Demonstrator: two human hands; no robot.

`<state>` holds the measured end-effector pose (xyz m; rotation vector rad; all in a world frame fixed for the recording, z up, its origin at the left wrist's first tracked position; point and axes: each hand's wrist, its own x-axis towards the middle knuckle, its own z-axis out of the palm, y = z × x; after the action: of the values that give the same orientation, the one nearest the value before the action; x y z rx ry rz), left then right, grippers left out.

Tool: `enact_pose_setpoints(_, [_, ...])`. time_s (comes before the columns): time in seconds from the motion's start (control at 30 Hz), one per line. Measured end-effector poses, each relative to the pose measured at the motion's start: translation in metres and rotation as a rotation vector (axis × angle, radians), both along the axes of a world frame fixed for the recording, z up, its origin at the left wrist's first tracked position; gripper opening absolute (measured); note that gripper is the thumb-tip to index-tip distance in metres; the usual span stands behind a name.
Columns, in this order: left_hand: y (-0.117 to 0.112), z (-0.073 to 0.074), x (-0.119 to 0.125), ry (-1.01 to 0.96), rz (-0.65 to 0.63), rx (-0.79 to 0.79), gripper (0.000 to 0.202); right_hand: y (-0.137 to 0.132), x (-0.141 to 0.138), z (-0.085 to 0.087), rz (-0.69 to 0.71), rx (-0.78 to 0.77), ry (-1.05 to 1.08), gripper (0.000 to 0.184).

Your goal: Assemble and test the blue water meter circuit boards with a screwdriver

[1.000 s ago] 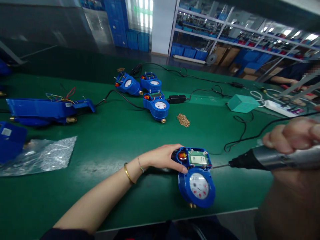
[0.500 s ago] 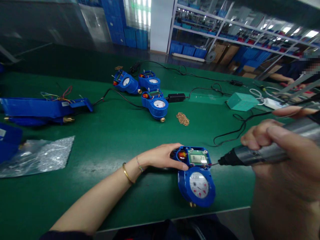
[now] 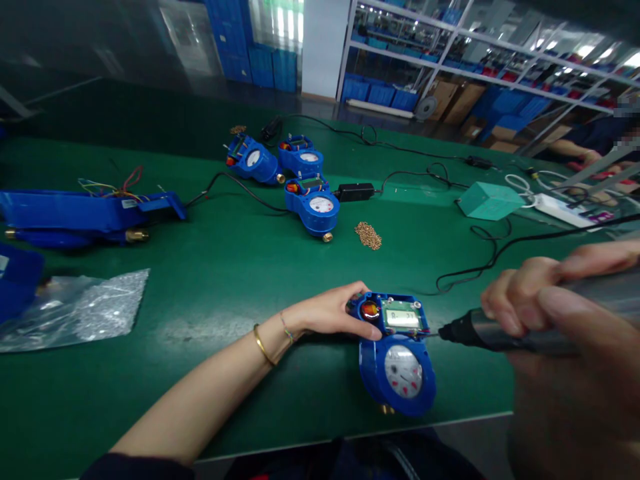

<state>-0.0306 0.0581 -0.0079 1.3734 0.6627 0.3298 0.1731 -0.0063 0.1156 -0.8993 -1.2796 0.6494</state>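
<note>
A blue water meter [image 3: 424,393] with an opened electronics box lies near the front edge of the green bench. Inside the box show a small lit display [image 3: 401,319], a circuit board and a red-orange round part. My left hand [image 3: 336,312] grips the box's left side, its thumb over the near edge. On the right, my right hand [image 3: 555,300] is wrapped round a grey electric screwdriver [image 3: 493,330] with a black nose. Its thin bit points left to the box's lower right corner; whether it touches a screw I cannot tell.
Three more blue meters [image 3: 320,217] stand further back, near a pile of small brass-coloured screws [image 3: 369,235]. Cables, a black adapter [image 3: 356,192] and a teal box [image 3: 490,201] lie behind. At left are blue housings [image 3: 75,213] and a plastic bag [image 3: 113,307]. Another person's hand [image 3: 590,159] is far right.
My right hand and the screwdriver have dropped slightly, and the tool lies more level. The bit stays at the box's lower right. My left hand keeps its grip on the meter.
</note>
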Motion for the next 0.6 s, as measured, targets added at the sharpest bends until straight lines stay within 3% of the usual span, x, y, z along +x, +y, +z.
enact_pose_setpoints(0.27, [-0.0021,-0.003,0.0012,-0.027,0.021,-0.039,0.054,-0.0064,-0.003,-0.003,0.083,-0.036,0.036,0.029])
enact_pose_setpoints(0.43, [-0.0034,-0.0045,0.0015,-0.056,0.047,-0.081,0.058,-0.0059,0.0015,-0.0049,0.159,0.0,0.071,0.019])
enact_pose_setpoints(0.6, [-0.0037,-0.0086,-0.001,-0.048,0.037,-0.073,0.063,-0.0065,-0.0006,-0.0018,0.223,-0.01,0.041,0.058])
